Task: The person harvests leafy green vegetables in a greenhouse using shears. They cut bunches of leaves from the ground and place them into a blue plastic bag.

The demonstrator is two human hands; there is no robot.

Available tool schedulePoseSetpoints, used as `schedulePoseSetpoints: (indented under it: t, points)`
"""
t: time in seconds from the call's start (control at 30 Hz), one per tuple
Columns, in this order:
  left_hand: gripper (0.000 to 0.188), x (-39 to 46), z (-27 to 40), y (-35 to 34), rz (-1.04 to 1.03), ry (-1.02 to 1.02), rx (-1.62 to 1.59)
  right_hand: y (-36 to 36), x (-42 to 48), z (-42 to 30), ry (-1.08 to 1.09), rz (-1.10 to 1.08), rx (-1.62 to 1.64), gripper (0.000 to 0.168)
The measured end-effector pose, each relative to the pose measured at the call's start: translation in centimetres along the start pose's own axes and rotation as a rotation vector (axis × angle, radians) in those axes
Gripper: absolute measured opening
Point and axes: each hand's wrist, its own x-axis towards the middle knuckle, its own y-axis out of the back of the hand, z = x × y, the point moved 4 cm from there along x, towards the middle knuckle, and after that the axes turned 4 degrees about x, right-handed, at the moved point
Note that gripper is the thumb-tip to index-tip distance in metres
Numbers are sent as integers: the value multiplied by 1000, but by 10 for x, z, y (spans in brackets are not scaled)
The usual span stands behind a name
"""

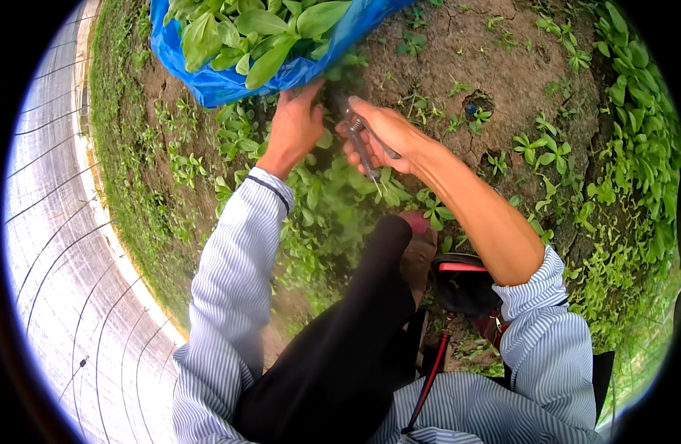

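In my right hand (382, 130) is a pair of hand pruning shears (358, 139), with a coil spring between the handles. Its blades point away from me and blur against the plants. My left hand (297, 129) reaches to the lower edge of a blue plastic bag (207, 91). Its fingertips are partly hidden there, so I cannot tell whether they grip the plastic. Broad green leaves (268, 33) fill the bag's mouth. Below both hands grow low leafy plants (324, 194), rooted in the soil.
Cracked bare soil (446, 50) with small seedlings spreads to the right, with a small hole (477, 104) in it. Dense leafy plants (643, 133) line the right side. A pale ribbed sheet wall (57, 222) curves along the left. My black-trousered knee (390, 238) and a black pouch (465, 288) are close below.
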Motion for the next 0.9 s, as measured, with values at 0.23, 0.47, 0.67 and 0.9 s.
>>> schedulePoseSetpoints:
  t: [0.23, 0.47, 0.67, 0.9]
  points:
    - [34, 16, -18, -8, -58, 212, -35, -4, 25, -12, 15, 20, -7, 56]
    - [26, 19, -29, -4, -17, 216, 71, -10, 27, -14, 21, 60, -7, 54]
    - [18, 3, -15, 8, 89, -3, 127, -9, 7, -2, 22, 25, -43, 54]
    - [18, -22, 14, 35, 8, -11, 216, 3, -43, 32, -46, -45, 65, 57]
